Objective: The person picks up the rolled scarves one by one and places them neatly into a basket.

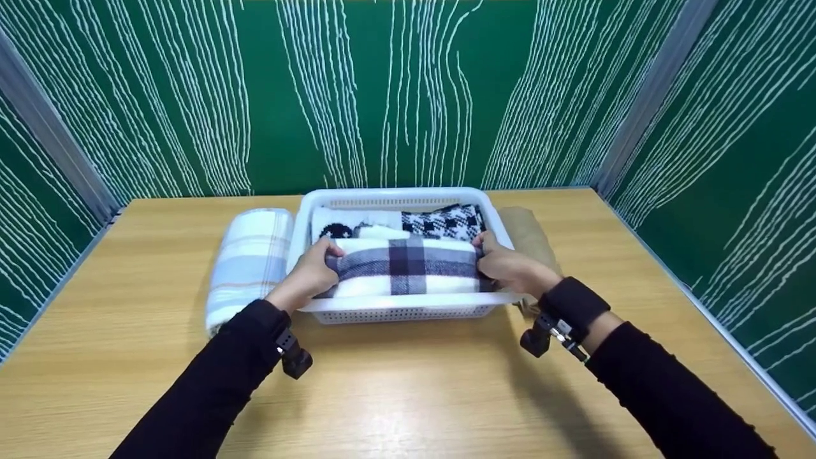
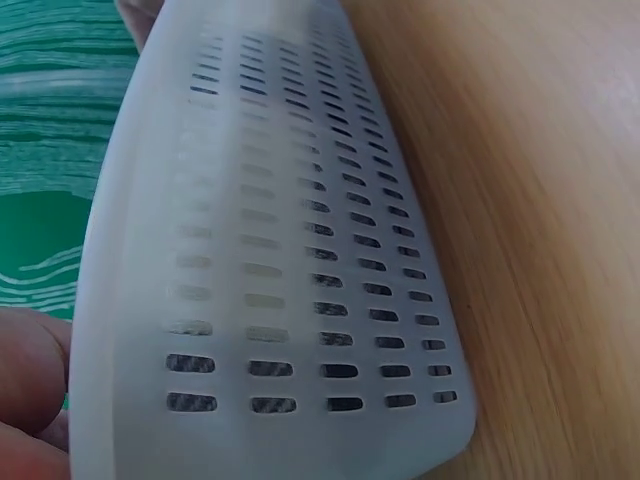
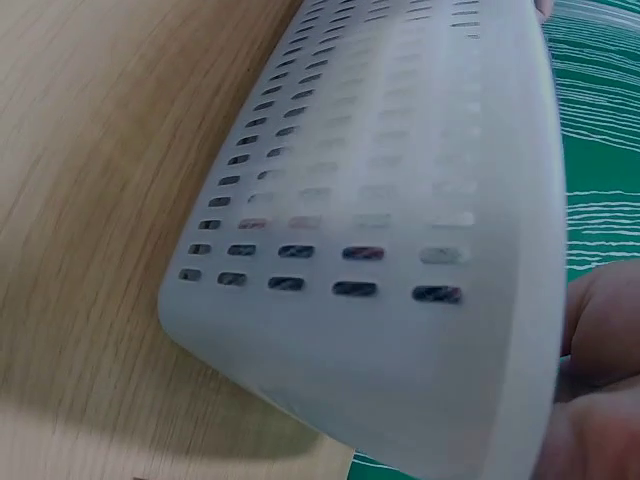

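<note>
A rolled plaid blanket (image 1: 408, 266) in white, grey and dark purple lies along the near side of a white plastic basket (image 1: 401, 302). My left hand (image 1: 311, 273) grips its left end, thumb on top. At the right end, my right hand (image 1: 515, 266) holds the blanket the same way. Behind it in the basket are a black-and-white patterned cloth (image 1: 443, 222) and a white cloth with a black motif (image 1: 336, 229). Both wrist views are mostly filled by the slotted basket wall (image 2: 130, 250), with only parts of the fingers (image 3: 610, 325) showing beyond the rim.
Left of the basket lies a rolled pale blue-and-white checked cloth (image 1: 252, 258). A brown cloth (image 1: 528, 236) sits close against the right side, partly hidden by the right hand. The wooden table (image 1: 395, 395) is bordered by green panels (image 1: 280, 127) with white streaks.
</note>
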`<state>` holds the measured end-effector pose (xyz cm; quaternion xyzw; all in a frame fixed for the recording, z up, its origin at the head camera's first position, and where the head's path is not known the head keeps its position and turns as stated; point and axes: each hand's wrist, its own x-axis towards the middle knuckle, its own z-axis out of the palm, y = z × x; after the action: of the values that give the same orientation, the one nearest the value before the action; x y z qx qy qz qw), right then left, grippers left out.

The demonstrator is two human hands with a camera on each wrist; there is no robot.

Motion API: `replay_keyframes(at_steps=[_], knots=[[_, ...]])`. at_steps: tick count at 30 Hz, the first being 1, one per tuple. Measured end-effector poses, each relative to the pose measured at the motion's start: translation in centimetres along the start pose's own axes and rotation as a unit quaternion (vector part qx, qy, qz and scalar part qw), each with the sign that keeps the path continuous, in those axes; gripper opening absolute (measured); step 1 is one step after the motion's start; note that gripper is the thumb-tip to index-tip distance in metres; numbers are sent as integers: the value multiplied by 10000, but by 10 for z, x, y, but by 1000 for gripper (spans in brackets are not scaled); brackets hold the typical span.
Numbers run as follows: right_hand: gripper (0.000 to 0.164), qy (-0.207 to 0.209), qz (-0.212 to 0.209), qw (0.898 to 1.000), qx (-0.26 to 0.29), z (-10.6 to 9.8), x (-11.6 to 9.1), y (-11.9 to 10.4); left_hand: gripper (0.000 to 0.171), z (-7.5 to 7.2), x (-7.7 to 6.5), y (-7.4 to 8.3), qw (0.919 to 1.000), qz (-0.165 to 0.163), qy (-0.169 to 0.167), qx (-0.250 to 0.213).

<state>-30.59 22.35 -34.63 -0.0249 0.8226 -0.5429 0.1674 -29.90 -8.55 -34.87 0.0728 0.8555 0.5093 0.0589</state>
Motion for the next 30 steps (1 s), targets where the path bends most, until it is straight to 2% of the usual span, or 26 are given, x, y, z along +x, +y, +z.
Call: replay_keyframes(at_steps=[6,9,13,16,20,24,27,30], knots=[[40,212,-328,9977,-556,5,2,2,47,3,1,1,9993,-331,-120,154],[35,293,-310,9966,-699,6,4,2,47,5,2,2,9987,-420,-179,224],[31,276,-199,9969,-714,6,5,1,47,6,1,3,9979,-274,-182,563],[33,14,34,9984,-571,2,0,-1,46,0,-5,7,9953,-118,-198,942],[33,-420,183,9977,-502,-5,-11,-10,45,-21,-18,19,9928,-10,-74,1196],[38,-372,119,9967,-714,-15,-20,-21,50,-57,-32,29,9917,152,255,1252],[43,-155,-173,9953,-941,-21,-27,-29,63,-85,-41,24,9935,2,324,1092],[45,144,-447,9936,-1029,-28,-32,-33,73,-104,-48,6,9966,-409,215,680]])
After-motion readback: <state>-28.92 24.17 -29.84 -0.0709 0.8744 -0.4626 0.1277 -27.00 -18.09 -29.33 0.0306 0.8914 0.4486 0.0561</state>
